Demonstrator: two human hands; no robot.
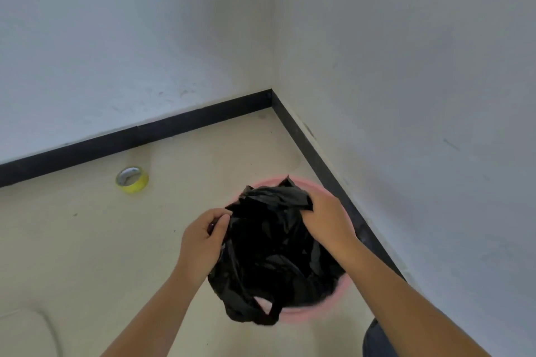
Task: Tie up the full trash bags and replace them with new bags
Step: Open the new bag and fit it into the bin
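A black plastic trash bag (pixel 269 258) hangs crumpled over a pink round bin (pixel 304 316), hiding most of the bin; only slivers of the pink rim show at the far and near sides. My left hand (pixel 203 238) pinches the bag's left edge between thumb and fingers. My right hand (pixel 324 216) grips a bunched fold of the bag at its upper right. One looped handle of the bag droops over the near rim. What lies inside the bag is hidden.
The bin stands on a beige floor in a room corner, close to the black baseboard (pixel 319 159) and white wall on the right. A yellow tape roll (pixel 132 179) lies on the floor to the left. A dark-clad knee (pixel 377 340) shows at bottom right.
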